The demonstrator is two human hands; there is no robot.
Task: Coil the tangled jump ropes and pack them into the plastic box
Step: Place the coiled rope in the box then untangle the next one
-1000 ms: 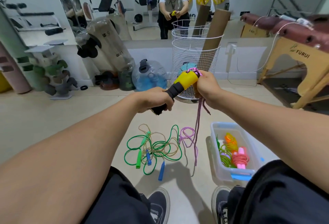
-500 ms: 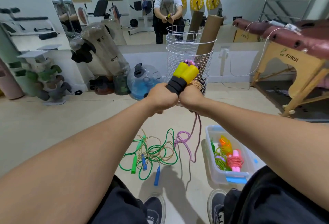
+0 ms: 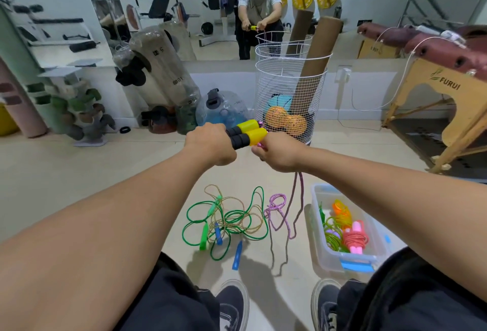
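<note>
Gym floor below: green and tan ropes lie tangled, the plastic box near right. Left hand grips both handles together (keeping the ends paired for coiling, I judge); right hand pinches the pink rope hanging down.

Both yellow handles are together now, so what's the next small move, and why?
Probably draw the right hand back along the pink rope to start a loop. The left hand grips both handles, yet the rope hangs to the floor uncoiled beside the plastic box.
</note>
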